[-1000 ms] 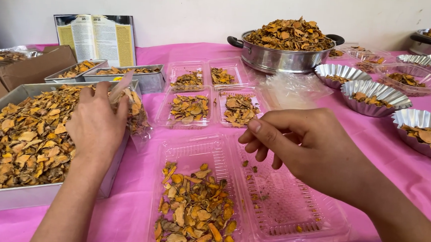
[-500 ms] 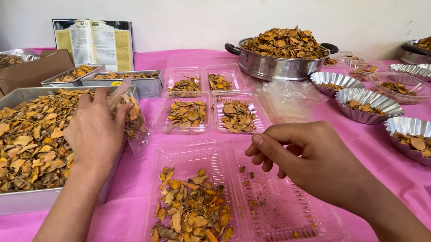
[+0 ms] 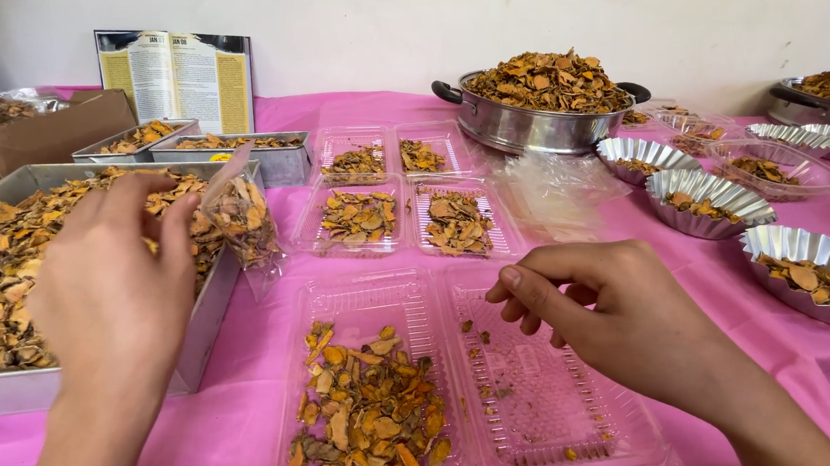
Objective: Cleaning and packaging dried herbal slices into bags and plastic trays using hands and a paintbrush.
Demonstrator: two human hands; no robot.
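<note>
**Both hands over the dried slices**

While my left hand (image 3: 114, 282) hangs above the big metal tray (image 3: 199, 345) at the left edge of the worktop (image 3: 251, 405), its fingers (image 3: 180, 233) are loosely spread and curled, and from behind I cannot tell whether they have hold of anything. Just beside its fingertips a small clear bag (image 3: 241, 215) stands tilted against the tray rim, partly filled with orange-brown dried slices (image 3: 0, 265) like those heaped in the tray.

My right hand (image 3: 612, 312) hovers over the open clear clamshell box (image 3: 462, 399) in front of me. Its fingers (image 3: 536, 293) are bunched together, tips pointing down and left, pinched nearly closed; whether a slice sits between them is too small to see. The left half of the box carries a pile of slices (image 3: 366, 412), while the right half under my hand has only crumbs.

Further back lie four smaller clear boxes (image 3: 358, 218), each with some slices. Behind them stands a steel pot (image 3: 527, 125) heaped full, and to the right a row of fluted foil cups (image 3: 705, 198). Two small metal trays (image 3: 275, 162) sit behind the big one, with an open booklet (image 3: 177, 76) propped against the wall and a cardboard box (image 3: 47, 129) at far left. A pink cloth covers the worktop.
</note>
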